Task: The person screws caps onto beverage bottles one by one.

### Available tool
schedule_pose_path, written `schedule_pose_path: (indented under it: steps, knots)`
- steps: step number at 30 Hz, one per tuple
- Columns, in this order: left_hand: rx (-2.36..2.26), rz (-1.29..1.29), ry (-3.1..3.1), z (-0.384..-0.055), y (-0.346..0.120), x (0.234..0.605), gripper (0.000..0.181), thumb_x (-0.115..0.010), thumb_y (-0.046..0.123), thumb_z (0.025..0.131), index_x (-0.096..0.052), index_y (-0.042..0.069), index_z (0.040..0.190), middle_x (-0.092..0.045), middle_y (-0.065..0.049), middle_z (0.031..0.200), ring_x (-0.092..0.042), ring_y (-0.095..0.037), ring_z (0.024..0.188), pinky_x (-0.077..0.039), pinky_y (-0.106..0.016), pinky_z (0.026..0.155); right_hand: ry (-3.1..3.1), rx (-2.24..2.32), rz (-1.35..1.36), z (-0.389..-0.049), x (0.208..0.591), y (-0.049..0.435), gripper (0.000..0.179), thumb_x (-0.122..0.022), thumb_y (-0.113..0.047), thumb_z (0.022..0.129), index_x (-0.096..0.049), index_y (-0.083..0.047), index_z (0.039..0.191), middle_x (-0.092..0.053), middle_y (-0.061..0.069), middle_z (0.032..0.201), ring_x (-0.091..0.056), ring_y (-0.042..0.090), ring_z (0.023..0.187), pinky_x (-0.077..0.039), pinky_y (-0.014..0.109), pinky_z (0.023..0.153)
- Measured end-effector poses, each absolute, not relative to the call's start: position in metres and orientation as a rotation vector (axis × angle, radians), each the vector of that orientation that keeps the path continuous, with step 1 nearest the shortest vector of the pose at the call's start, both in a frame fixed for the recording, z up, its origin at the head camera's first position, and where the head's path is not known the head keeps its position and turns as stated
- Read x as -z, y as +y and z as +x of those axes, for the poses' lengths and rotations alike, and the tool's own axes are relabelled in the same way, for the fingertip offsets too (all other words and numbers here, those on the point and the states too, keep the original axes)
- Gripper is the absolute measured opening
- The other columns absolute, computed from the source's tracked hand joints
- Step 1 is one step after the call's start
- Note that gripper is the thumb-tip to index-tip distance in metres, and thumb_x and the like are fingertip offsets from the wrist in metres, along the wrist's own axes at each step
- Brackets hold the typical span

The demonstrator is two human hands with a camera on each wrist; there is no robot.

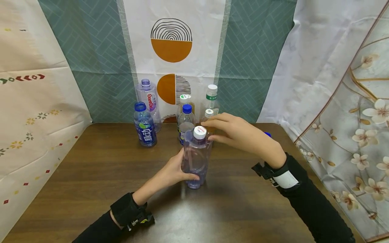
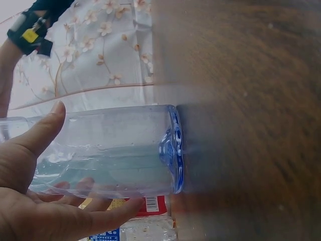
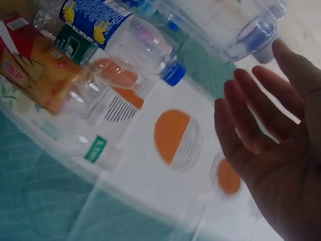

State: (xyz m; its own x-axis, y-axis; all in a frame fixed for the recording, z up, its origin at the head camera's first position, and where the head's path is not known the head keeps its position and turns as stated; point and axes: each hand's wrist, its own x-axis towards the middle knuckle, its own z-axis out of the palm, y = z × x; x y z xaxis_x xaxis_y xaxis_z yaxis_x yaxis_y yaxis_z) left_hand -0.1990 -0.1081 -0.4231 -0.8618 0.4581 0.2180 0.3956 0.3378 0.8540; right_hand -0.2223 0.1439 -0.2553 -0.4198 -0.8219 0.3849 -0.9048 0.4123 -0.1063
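Observation:
A large clear, purple-tinted bottle (image 1: 197, 158) with a white cap (image 1: 199, 132) stands in the middle of the table, some liquid low inside. My left hand (image 1: 174, 170) grips its lower body from the left; the left wrist view shows the thumb on one side of the bottle (image 2: 115, 150) and fingers around the other. My right hand (image 1: 240, 135) hovers at the cap, its fingers loosely bent and spread. In the right wrist view, the fingertips of the right hand (image 3: 281, 130) are close to the capped end but do not grip it.
Behind the held bottle stand several capped bottles, among them a blue-capped one (image 1: 186, 123) and a tall white-capped one (image 1: 212, 98). To the left are two uncapped bottles, a blue one (image 1: 145, 126) and a tall clear one (image 1: 149, 98). A blue item (image 1: 267, 134) peeks out behind the right wrist.

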Motion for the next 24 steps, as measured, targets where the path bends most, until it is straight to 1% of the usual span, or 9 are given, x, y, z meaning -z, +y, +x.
schedule_pose_path:
  steps: [4, 9, 17, 24]
  knots:
    - [-1.590, 0.807, 2.525, -0.199, -0.107, 0.423, 0.093, -0.095, 0.021, 0.072, -0.038, 0.010, 0.146, -0.060, -0.012, 0.136, -0.061, -0.031, 0.123, -0.051, -0.049, 0.102, -2.469, -0.544, 1.344, -0.223, 0.273, 0.160, 0.042, -0.073, -0.018, 0.096, -0.064, -0.006, 0.135, -0.066, 0.009, 0.129, -0.062, 0.026, 0.120, -0.054, 0.045, 0.097]
    - [-1.585, 0.831, 2.532, -0.200, -0.106, 0.424, 0.094, -0.095, 0.018, 0.071, -0.038, 0.007, 0.145, -0.059, -0.014, 0.138, -0.060, -0.032, 0.125, -0.050, -0.049, 0.103, -2.557, -0.564, 1.222, -0.225, 0.305, 0.172, 0.040, -0.071, -0.020, 0.097, -0.064, -0.004, 0.134, -0.067, 0.011, 0.127, -0.063, 0.029, 0.120, -0.054, 0.046, 0.098]
    - [-1.595, 0.798, 2.521, -0.201, -0.106, 0.425, 0.090, -0.095, 0.019, 0.071, -0.041, 0.010, 0.143, -0.061, -0.012, 0.136, -0.062, -0.030, 0.121, -0.051, -0.048, 0.101, -2.614, -0.510, 1.169, -0.222, 0.358, 0.183, 0.038, -0.073, -0.019, 0.095, -0.067, 0.000, 0.127, -0.069, 0.015, 0.121, -0.065, 0.032, 0.115, -0.055, 0.047, 0.095]
    - [-1.598, 0.787, 2.522, -0.200, -0.106, 0.425, 0.088, -0.095, 0.018, 0.070, -0.043, 0.010, 0.140, -0.062, -0.011, 0.134, -0.062, -0.029, 0.119, -0.051, -0.046, 0.101, -2.701, -0.495, 1.150, -0.219, 0.388, 0.191, 0.036, -0.073, -0.015, 0.095, -0.066, 0.004, 0.125, -0.068, 0.019, 0.121, -0.065, 0.036, 0.113, -0.054, 0.050, 0.096]
